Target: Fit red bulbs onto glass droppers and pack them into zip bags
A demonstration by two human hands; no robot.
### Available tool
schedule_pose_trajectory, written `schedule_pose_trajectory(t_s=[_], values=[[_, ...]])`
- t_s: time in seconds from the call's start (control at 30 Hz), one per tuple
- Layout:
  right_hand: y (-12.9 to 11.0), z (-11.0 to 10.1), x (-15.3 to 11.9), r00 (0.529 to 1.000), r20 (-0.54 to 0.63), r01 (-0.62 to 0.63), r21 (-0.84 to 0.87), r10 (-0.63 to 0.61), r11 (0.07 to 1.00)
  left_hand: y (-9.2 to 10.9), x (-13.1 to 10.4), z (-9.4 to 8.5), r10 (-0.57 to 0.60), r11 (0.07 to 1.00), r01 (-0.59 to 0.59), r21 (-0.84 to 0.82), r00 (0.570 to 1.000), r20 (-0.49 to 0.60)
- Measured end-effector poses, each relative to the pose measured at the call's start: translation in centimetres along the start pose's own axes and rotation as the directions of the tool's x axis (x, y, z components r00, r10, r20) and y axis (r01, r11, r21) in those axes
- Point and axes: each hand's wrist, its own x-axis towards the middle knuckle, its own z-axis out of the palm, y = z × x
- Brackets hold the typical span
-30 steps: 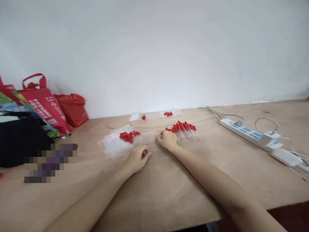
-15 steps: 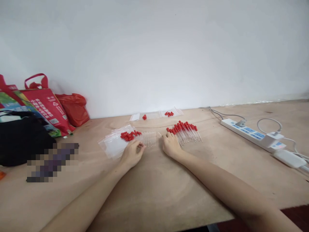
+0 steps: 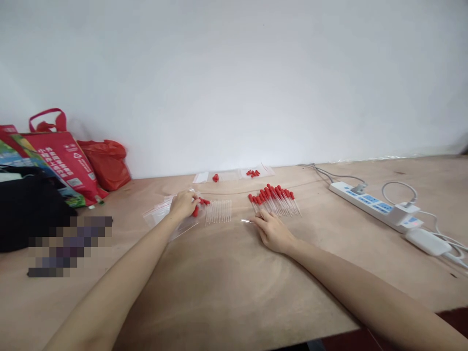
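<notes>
My left hand [image 3: 183,204] is over the small red rubber bulbs [image 3: 196,210] on clear zip bags [image 3: 157,214]; its fingers are bent, and whether they hold a bulb is hidden. Between my hands lies a row of thin clear tubes [image 3: 218,211]. My right hand [image 3: 272,230] pinches a single clear tube [image 3: 247,221] whose tip points left. Just behind that hand, many tubes with red bulbs fitted [image 3: 278,197] lie side by side in a slanted row.
Against the wall lie more clear bags [image 3: 230,175] with red bulbs [image 3: 253,173]. A white power strip [image 3: 376,202] with plugs and cables is on the right. Red bags [image 3: 106,163], a black bag [image 3: 32,209] and a pixelated object [image 3: 73,246] are on the left.
My left hand has moved from beside the clear tubes back and left onto the red bulbs. My right hand has drawn nearer, away from the row of bulbed tubes, with a tube in its fingers.
</notes>
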Motion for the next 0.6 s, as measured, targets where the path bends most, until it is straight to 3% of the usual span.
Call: schedule_pose_trajectory(t_s=[0.17,0.23,0.3,0.43,0.6], values=[[-0.1,0.1,0.0,0.999,-0.018,-0.038,0.038,0.039,0.999,2.0,-2.7,-1.2,0.079,0.99,-0.088,-0.113,0.994,-0.08],[0.0,0.1,0.0,0.997,-0.029,-0.068,0.072,0.07,0.995,3.6,-4.9,-1.0,0.146,0.91,-0.164,-0.381,0.986,-0.076],[0.0,0.2,0.1,0.995,-0.034,-0.085,0.107,0.09,0.991,5.1,-7.1,-0.5,0.228,0.837,-0.217,-0.501,0.973,-0.041],[-0.2,0.1,0.1,0.997,-0.039,-0.065,0.159,0.072,0.985,7.4,-10.0,0.8,0.292,0.772,-0.249,-0.585,0.956,-0.022],[-0.9,-0.1,0.0,0.998,-0.055,-0.014,0.191,0.025,0.981,7.7,-10.6,1.3,0.374,0.738,-0.295,-0.606,0.927,0.004]])
